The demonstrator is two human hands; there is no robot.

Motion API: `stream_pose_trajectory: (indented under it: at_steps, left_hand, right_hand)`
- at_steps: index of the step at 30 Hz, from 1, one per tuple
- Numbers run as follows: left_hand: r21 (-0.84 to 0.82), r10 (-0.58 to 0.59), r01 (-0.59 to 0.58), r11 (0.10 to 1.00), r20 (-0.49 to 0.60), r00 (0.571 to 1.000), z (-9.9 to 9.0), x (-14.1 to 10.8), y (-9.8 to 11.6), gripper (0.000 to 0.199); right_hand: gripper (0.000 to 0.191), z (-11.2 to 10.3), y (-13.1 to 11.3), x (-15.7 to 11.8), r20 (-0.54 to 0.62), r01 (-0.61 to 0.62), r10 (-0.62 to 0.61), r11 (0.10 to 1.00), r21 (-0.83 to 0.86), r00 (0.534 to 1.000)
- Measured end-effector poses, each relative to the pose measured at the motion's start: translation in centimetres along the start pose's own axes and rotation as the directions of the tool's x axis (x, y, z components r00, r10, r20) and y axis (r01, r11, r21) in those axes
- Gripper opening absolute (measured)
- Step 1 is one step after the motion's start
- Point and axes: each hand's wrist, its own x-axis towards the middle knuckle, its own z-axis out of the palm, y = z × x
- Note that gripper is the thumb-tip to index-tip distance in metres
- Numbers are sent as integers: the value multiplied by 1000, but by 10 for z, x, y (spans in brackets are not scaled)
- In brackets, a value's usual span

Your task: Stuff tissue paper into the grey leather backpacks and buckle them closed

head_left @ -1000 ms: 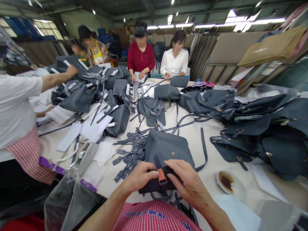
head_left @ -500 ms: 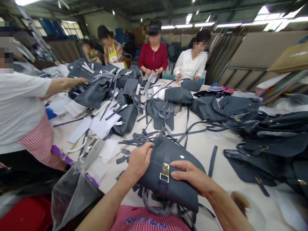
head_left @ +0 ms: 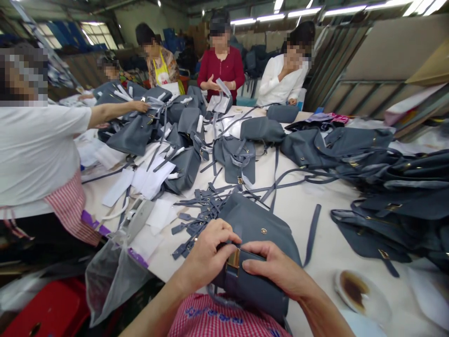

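Observation:
A dark blue-grey leather-look bag lies at the table's near edge, in front of my apron. Its flap carries a gold buckle on a strap, and a small round gold fitting shows on the body behind it. My left hand is closed on the flap's edge at the buckle, thumb against the metal. Just right of the buckle, my right hand pinches the same edge between thumb and fingers. The finger undersides are hidden.
Loose straps are heaped left of the bag, and a single strap lies right. More bags are piled right. A dish of brown liquid stands near my right forearm. Co-workers stand across and left.
My left hand has moved from the bag's upper left side down to the buckle. The flap edge is now raised and tilted towards me. The co-worker in white has lifted a hand.

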Motion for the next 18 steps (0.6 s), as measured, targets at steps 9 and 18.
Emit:
stream_pose_trajectory:
  at_steps: [9,18]
  left_hand:
    - [252,-58,-4,968,235,970,-1,10,3,12]
    - [282,-31,-89,955,392,919,-5,3,2,10]
  right_hand:
    - [29,10,-4,-3,14,107,-108,939,-327,994]
    - [29,12,2,-2,61,79,-63,952,-295,996]
